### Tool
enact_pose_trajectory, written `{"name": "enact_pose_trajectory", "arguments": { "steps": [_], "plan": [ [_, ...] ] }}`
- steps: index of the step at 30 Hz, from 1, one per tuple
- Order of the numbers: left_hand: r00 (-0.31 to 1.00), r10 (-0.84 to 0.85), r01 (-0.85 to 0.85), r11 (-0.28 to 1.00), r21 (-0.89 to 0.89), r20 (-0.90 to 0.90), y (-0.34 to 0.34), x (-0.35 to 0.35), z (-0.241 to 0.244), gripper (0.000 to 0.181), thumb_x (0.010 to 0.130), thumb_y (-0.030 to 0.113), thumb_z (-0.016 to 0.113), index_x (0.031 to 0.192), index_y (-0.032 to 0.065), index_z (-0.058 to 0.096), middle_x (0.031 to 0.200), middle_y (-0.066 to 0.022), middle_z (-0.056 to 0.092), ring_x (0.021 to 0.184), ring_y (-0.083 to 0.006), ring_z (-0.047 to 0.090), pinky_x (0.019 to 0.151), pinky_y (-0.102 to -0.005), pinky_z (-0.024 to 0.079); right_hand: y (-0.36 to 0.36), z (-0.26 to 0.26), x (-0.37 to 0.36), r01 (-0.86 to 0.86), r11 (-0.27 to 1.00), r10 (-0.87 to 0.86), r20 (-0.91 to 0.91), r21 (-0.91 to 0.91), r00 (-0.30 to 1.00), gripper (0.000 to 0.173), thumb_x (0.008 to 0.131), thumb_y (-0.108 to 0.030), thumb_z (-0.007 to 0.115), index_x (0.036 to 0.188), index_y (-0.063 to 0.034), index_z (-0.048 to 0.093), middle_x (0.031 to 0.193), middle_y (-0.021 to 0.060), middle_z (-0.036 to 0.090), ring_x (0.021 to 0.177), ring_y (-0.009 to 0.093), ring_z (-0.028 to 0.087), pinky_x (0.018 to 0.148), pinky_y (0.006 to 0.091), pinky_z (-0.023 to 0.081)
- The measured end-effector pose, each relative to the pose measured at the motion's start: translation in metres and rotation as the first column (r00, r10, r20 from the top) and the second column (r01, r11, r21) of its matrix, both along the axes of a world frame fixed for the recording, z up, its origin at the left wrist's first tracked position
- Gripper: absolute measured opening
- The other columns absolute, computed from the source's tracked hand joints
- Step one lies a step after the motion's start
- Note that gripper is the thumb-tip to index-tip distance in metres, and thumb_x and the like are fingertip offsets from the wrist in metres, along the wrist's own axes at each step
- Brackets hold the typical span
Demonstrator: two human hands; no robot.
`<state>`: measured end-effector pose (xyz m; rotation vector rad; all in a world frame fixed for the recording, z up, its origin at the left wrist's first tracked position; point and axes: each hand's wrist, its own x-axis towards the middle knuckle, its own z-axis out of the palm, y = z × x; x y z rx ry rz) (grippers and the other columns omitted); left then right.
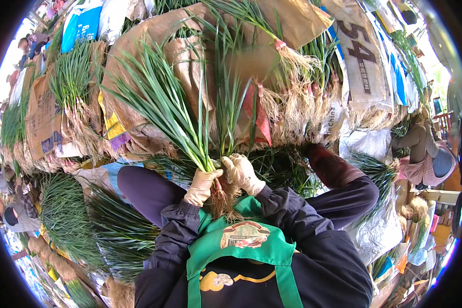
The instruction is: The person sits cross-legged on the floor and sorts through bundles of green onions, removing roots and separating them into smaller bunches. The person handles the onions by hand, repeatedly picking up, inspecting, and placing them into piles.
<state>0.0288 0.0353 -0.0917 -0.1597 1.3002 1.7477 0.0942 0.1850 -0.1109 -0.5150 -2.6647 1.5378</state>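
Note:
My left hand [203,187], in a pale thin glove, grips a bunch of leafy allium plants [173,111] that look like green garlic. The long green leaves fan up and to the left, while reddish stem bases and brown roots [221,204] hang below my fingers. Close beside it, my gloved right hand [243,174] has its fingers closed around the stems of a second, more upright bunch [227,119]. Both bunches meet between my hands above the green apron [246,246] in my lap. My right fingers partly hide where those stems end.
Brown sacking [138,73] covers a heap ahead, with rooted bunches [292,104] along its right. A loose bunch [283,46] lies on top. Leafy piles [119,227] lie left of my bent legs; another pile [373,169] is right. Other people sit at both sides, one at right [427,161].

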Motion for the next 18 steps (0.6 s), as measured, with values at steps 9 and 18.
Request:
{"name": "enact_pose_trajectory", "arguments": {
  "steps": [9, 18],
  "plan": [
    [0.996, -0.040, 0.036, 0.998, -0.053, -0.082, 0.023, 0.003, 0.004, 0.006, 0.084, 0.006, 0.063, 0.082, 0.0013, 0.061, 0.066, -0.0083, 0.063, 0.047, -0.0170, 0.057, 0.044, -0.0268, 0.047, -0.003, 0.020, -0.028, 0.380, 0.681, -0.408, 0.106, -0.626, 0.907, 0.028, 0.086, -0.014, 0.065, 0.107, 0.0043, 0.061, 0.093, 0.0000, 0.063, 0.081, 0.006, 0.054, 0.072, 0.0200, 0.044],
    [0.950, -0.084, -0.002, 0.962, 0.274, 0.301, -0.008, 0.002, 0.055, 0.030, 0.088, 0.026, 0.059, 0.094, -0.0025, 0.057, 0.074, -0.0093, 0.060, 0.068, -0.0233, 0.060, 0.071, -0.0376, 0.053, 0.008, 0.004, -0.028, 0.053, -0.022, -0.050, 0.054, -0.998, 0.997, 0.027, 0.091, -0.027, 0.057, 0.105, -0.0044, 0.062, 0.088, 0.0022, 0.063, 0.080, 0.015, 0.058, 0.073, 0.0310, 0.047]
  ]
}}
